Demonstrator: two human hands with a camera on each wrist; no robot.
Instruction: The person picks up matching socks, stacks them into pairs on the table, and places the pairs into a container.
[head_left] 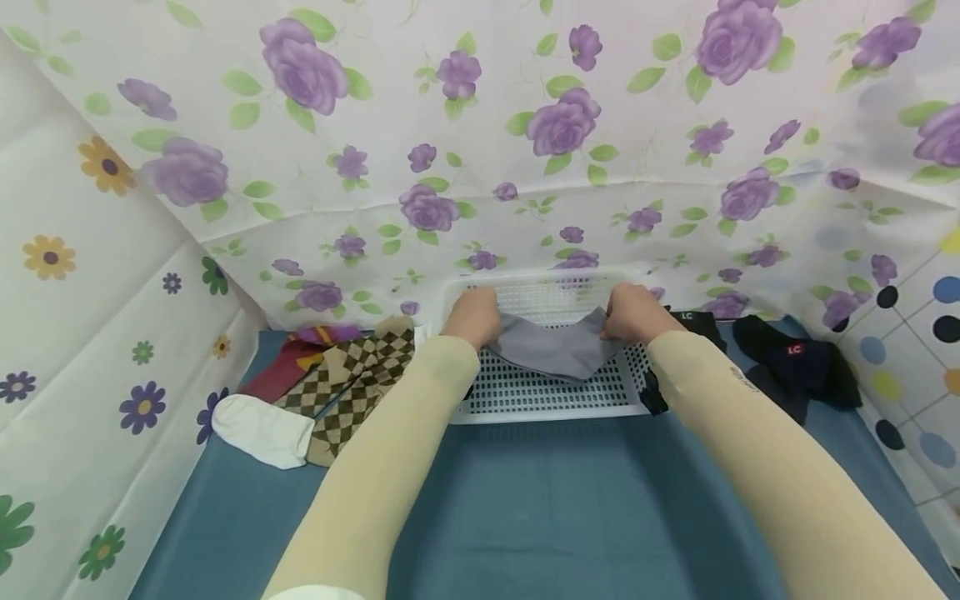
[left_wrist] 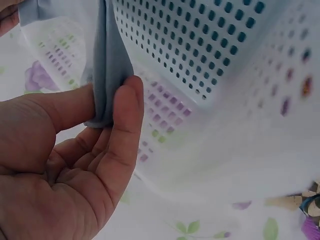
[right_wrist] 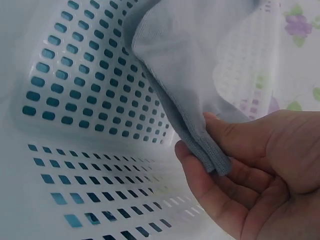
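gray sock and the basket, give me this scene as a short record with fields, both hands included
left hand: pinches one end of the gray sock
right hand: pinches its other end
gray sock: spread between both hands over the basket, middle sagging
basket: white, perforated
left of basket: white sock, brown checkered socks
right of basket: dark fabric items, some lettered LC
surface: blue

We are holding a plain grey sock [head_left: 555, 350] lengthwise over the white perforated basket [head_left: 551, 413]; its middle is sagging, its ribbed cuff is protruding between our right fingers [right_wrist: 200, 185], its other end is folding between our left fingers [left_wrist: 127, 120].
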